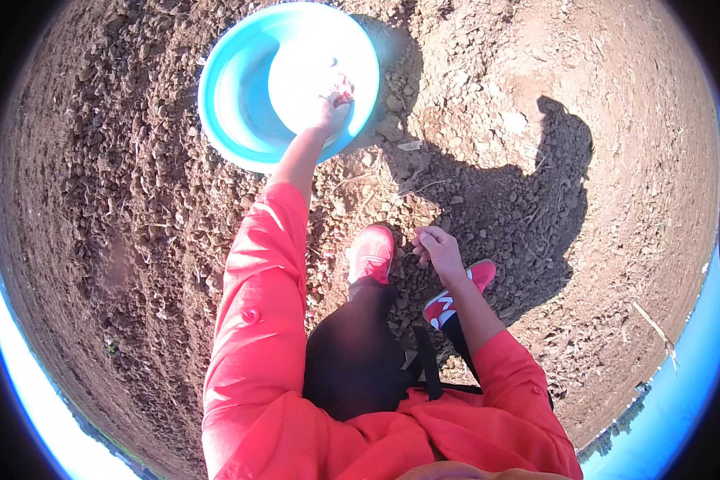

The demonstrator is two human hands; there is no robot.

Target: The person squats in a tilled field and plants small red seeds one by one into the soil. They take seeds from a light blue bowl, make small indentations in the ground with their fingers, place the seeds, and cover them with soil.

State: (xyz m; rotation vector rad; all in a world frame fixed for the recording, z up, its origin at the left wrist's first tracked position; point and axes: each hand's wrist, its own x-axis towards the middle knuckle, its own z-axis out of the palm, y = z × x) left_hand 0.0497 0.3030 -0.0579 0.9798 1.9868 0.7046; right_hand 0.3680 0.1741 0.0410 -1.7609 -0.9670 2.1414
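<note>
My left hand [335, 111] reaches over the inside of a light-blue plastic basin [234, 102] that stands on the soil. Its fingers are bunched at small pinkish-red pieces, which glare makes hard to name; whether it grips them or only touches them I cannot tell. A small roundish thing [333, 62] lies in the basin above the hand. Closer to my body, my right hand [437, 245] hangs over the ground between and ahead of my shoes, its fingers curled with thumb against forefinger. Nothing can be made out between those fingers.
Loose, cloddy brown soil [156, 180] surrounds me, with dry stalks and roots in it. My red shoes [372, 252] stand on it. A pale stone or clod [514, 122] lies right of the basin. A long dry stalk [654, 324] is at the far right. My shadow falls to the right.
</note>
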